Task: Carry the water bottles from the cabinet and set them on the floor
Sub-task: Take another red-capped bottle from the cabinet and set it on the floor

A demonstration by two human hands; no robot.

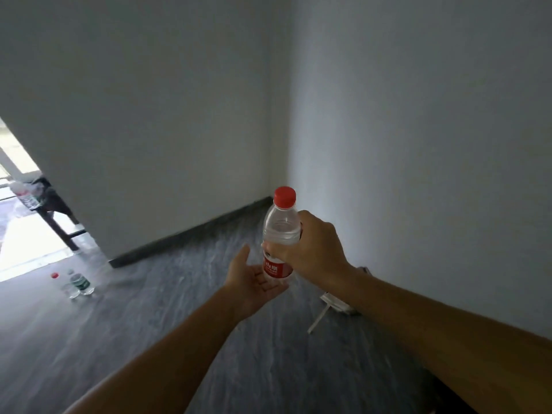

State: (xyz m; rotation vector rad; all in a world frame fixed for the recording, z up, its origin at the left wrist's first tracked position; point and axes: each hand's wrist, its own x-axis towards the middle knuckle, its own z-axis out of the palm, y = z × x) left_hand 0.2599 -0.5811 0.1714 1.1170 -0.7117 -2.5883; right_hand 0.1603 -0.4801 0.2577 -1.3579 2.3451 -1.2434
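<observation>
A clear water bottle [280, 228] with a red cap and red label stands upright in the air in front of me. My right hand [313, 249] grips it around the middle from the right. My left hand [254, 279] lies flat and palm up under the bottle's base, fingers straight, touching or just below it. On the floor at the left stand two more bottles: one with a red cap [64, 283] and one with a green label [81, 282], close together.
Grey floor [179, 309] runs to a white wall corner with a dark skirting board [191, 231]. A dark table [55, 204] with bottles on it stands in the bright doorway at far left. A white object with a stick [331, 306] lies by the right wall.
</observation>
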